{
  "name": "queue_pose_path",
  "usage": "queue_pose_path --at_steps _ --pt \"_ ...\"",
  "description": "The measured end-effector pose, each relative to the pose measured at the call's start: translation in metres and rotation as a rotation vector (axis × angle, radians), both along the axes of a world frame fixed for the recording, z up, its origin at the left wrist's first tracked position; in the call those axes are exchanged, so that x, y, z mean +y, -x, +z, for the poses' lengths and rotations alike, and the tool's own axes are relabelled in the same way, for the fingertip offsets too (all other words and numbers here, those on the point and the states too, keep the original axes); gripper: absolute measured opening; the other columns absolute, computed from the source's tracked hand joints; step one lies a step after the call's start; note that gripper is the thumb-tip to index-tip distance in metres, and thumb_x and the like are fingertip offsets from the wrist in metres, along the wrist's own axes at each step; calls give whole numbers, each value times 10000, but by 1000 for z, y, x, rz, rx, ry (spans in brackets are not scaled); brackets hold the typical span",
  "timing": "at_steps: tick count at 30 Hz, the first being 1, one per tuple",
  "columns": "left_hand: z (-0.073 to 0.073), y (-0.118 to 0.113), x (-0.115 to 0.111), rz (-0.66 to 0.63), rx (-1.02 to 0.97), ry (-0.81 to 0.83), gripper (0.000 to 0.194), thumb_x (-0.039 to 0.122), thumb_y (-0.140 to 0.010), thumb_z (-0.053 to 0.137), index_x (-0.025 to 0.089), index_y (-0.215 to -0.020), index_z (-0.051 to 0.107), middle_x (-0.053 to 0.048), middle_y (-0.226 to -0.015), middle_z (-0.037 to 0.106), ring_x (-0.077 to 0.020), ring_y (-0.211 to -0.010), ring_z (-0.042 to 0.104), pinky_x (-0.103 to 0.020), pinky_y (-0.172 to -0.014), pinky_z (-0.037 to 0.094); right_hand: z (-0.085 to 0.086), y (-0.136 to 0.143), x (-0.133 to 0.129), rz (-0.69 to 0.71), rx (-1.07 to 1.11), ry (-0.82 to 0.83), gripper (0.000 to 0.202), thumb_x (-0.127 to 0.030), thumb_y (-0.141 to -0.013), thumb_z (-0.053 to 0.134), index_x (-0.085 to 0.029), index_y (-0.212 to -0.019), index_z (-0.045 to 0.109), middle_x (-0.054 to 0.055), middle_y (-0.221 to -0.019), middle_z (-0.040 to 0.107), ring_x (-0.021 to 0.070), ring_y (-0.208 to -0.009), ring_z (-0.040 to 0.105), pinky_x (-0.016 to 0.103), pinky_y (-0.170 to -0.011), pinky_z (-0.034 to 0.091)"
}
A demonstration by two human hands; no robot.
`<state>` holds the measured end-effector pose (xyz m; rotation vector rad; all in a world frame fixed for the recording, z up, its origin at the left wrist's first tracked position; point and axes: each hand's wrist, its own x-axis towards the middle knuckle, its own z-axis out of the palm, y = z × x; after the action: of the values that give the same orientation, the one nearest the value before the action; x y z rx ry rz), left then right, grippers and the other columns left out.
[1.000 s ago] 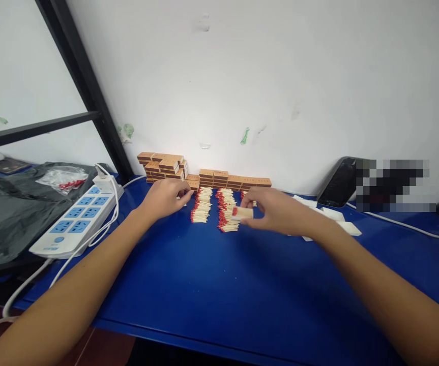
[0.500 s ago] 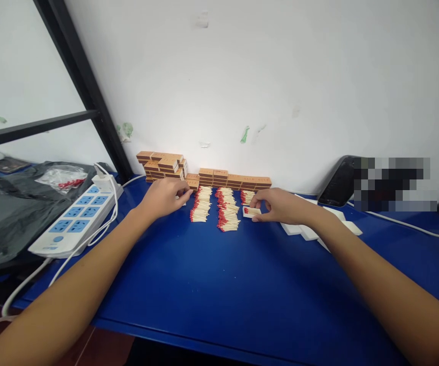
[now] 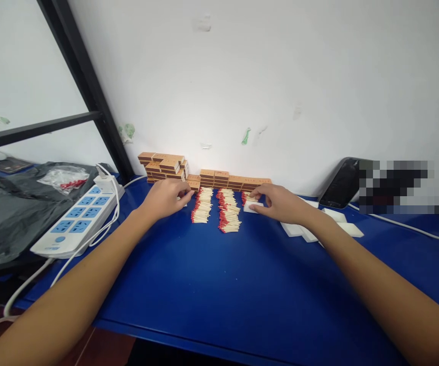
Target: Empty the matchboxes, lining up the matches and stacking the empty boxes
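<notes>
My right hand (image 3: 274,202) pinches a white matchbox tray (image 3: 253,207), whose plain white side shows. Just behind it lies a short row of red-tipped matches (image 3: 246,196), partly covered by the fingers. My left hand (image 3: 167,198) is curled, thumb close to the fingers, beside the left row of matches (image 3: 202,206). A small white edge shows under it; what it holds is mostly hidden. Between the hands, a longer middle row of matches (image 3: 229,211) lies with red heads to the left.
Stacked matchboxes (image 3: 164,168) and a lower matchbox row (image 3: 234,180) stand against the wall. White trays (image 3: 295,230) lie beyond my right hand, near a dark phone (image 3: 339,183). A power strip (image 3: 76,218) with cables sits left on the blue table (image 3: 204,284).
The tray in my right hand showed red match heads inside before; now it is turned, with a plain white face showing. My left hand stays about where it was.
</notes>
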<state>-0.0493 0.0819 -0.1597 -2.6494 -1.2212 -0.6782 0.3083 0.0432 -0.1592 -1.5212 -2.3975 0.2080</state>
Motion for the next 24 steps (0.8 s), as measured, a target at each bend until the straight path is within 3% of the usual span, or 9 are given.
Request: queue_pose_path --at_steps 6,13,19,24 --pt "1 0 -1 0 -6 -4 244 316 -963 561 192 -807 701 -28 -766 721 -175 -725 646 -287 -616 352 -8 -6 8 -9 42 -140 299 -437 -939 601 -183 -1081 668 132 -1123 682 275 -986 645 397 -871 493" --pt "1 0 0 9 7 -5 241 323 -967 557 193 -841 715 -34 -775 730 -181 -726 653 -294 -612 354 -4 -7 6 13 77 -52 359 -508 -872 672 -197 -1049 692 115 -1088 697 261 -921 633 380 -825 491" --pt "0 0 0 6 9 -6 254 328 -971 558 193 -806 695 -30 -756 720 -182 -723 647 -292 -612 344 -8 -6 7 12 65 -83 306 -440 -934 582 -176 -1055 680 131 -1090 697 273 -982 637 398 -859 487" --pt "1 0 -1 4 8 4 232 318 -969 559 193 -842 709 -27 -774 730 -185 -732 650 -292 -624 345 -2 -7 2 6 50 14 461 -538 -838 698 -181 -1130 686 127 -1141 674 273 -962 634 386 -825 497"
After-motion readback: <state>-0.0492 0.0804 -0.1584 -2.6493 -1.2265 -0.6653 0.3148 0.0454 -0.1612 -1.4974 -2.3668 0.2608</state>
